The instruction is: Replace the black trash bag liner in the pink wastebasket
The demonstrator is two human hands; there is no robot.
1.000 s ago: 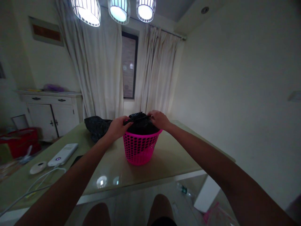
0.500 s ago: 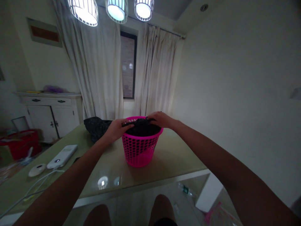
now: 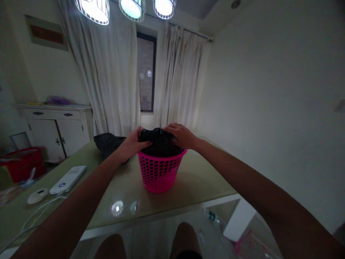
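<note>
A pink plastic basket (image 3: 159, 176) with round holes stands upright on the green tabletop (image 3: 199, 176). Inside it sits a black plastic bag (image 3: 161, 145), whose far edge now reaches over the basket's back rim. My left hand (image 3: 134, 142) grips the bag's edge at the left, thumb toward me and fingers behind. At the back right, my right hand (image 3: 182, 136) is closed on the same bag, its fingertips partly hidden in the plastic. Another crumpled black plastic bag (image 3: 107, 144) lies on the table beyond my left forearm.
A white power bank (image 3: 68, 180) with cables and a round white object (image 3: 37, 196) lie at the table's left. A white cabinet (image 3: 58, 133) and a red container (image 3: 24, 165) stand behind. A plastic bottle (image 3: 211, 215) lies on the floor below the table's front edge.
Both hands have lifted the bag's edge up and spread it over the far rim, hiding that rim. The basket has stayed nearly in place.
</note>
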